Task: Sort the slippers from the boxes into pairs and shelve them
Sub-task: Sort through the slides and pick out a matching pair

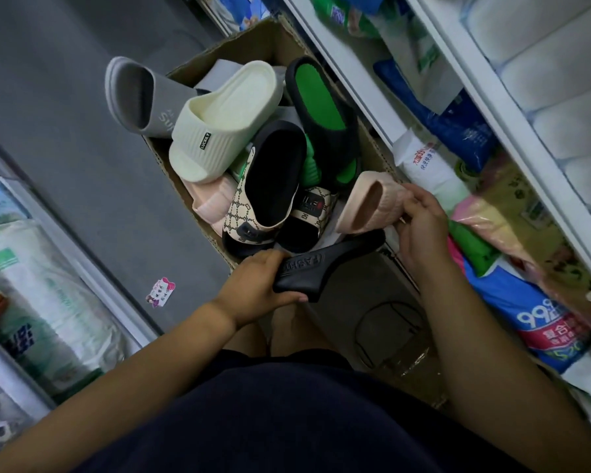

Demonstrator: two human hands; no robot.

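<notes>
The left hand [258,285] grips a black slipper [321,268], the right hand [420,220] pinches a pink slipper [369,203]; mismatched, they risk being shelved together.

grey slipper [133,97] | cream slipper [226,121] | black-green slipper [321,110] | pink slipper [369,203] | black slipper [318,268]

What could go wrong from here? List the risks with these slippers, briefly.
1. The left hand grips a black slipper while the right hand pinches a pink slipper: with both full, pairing may get clumsy.
2. The other pink slipper lies under the cream slipper; pulling it out may topple those above.
3. The grey slipper hangs over the rim of the cardboard box; disturbing the pile could tip it onto the floor.
</notes>
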